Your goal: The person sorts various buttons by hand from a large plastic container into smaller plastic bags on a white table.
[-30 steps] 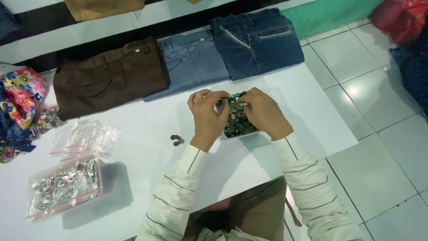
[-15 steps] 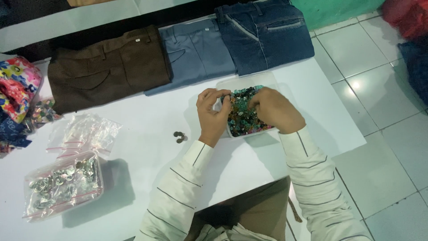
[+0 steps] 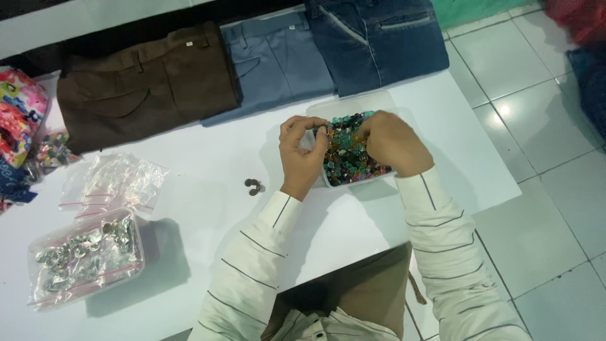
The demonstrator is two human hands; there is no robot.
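A clear plastic container (image 3: 379, 104) full of small coloured buttons (image 3: 347, 155) sits on the white table (image 3: 208, 158), in front of the folded trousers. My left hand (image 3: 302, 158) is at its left side, thumb and forefinger pinched on the container's wall. My right hand (image 3: 392, 142) lies over the right part of the container with its fingers curled down into the buttons; what they hold is hidden. Both sleeves are white with thin dark stripes.
Two small metal buttons (image 3: 254, 186) lie left of my left hand. At the front left are a bag of silver buttons (image 3: 85, 256) and empty plastic bags (image 3: 117, 180). Brown trousers (image 3: 148, 85), grey-blue trousers (image 3: 278, 60) and dark jeans (image 3: 372, 38) lie folded behind. Colourful fabric (image 3: 19, 120) is far left; tiled floor (image 3: 543, 177) right.
Both hands have stayed at the button container, with only small finger movements. The view has shifted slightly.
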